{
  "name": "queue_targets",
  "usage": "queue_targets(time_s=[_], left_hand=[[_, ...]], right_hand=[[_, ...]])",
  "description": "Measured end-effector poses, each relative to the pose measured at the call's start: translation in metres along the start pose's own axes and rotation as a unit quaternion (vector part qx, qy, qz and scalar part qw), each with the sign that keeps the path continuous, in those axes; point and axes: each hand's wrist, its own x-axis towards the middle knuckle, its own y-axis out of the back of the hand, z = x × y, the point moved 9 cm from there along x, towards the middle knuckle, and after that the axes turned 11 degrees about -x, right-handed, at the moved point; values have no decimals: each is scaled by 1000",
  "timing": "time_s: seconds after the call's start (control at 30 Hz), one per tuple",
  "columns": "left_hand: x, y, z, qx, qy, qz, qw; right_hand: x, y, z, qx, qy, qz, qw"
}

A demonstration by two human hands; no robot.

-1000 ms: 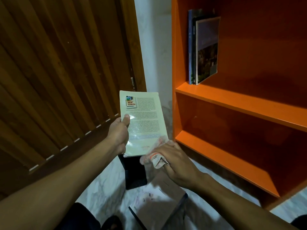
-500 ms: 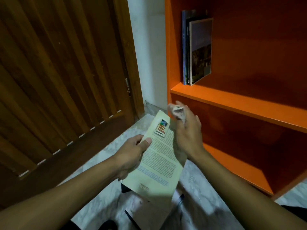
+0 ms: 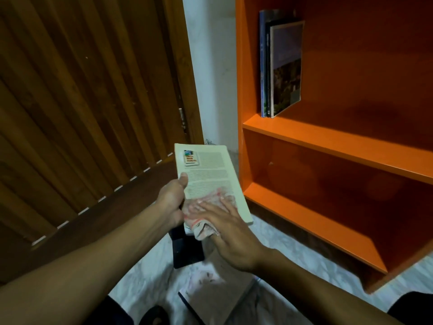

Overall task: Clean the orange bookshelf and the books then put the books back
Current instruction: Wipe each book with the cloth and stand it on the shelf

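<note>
Your left hand (image 3: 172, 200) grips the book (image 3: 210, 179) by its left edge, thumb laid across the printed back cover and the other fingers curled out of sight beneath it. The book is held off the floor, near centre frame, its top edge toward 12 o'clock and its cover facing up at you; it sits just left of the bookshelf (image 3: 328, 146), apart from it. Your right hand (image 3: 225, 227) lies flat on the lower part of the cover, fingers straight and slightly spread, pressing a pale cloth (image 3: 206, 207) with red marks onto the book; a fold of the cloth hangs off the near edge by your thumb. The fingertips are blurred. On the upper shelf, at 1 o'clock from the book, three standing books (image 3: 280, 66) lean against the left wall of the unit. The lower shelf compartments show bare orange board. On the marble floor (image 3: 281, 249), at 6 o'clock below your hands, lie a dark book (image 3: 187, 249) and a pale-covered one (image 3: 218, 294). A wooden door (image 3: 82, 102) fills the view from 9 to 11 o'clock.
</note>
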Motion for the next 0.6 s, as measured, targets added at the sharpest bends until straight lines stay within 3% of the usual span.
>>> queue_targets(time_s=[0.17,0.33,0.43,0.5,0.6], left_hand=[[5,23,32,-33,-53,49,997],[1,36,55,-21,-97,50,994],[0,43,63,-22,-120,56,991],[-3,42,64,-24,-117,56,991],[-4,36,56,-8,-96,33,995]], right_hand=[[0,7,-4,102,24,-12,994],[0,4,18,45,9,-20,999],[-8,1,50,83,-82,-34,993],[-18,4,86,212,-233,16,949],[-31,-7,121,441,-403,84,798]])
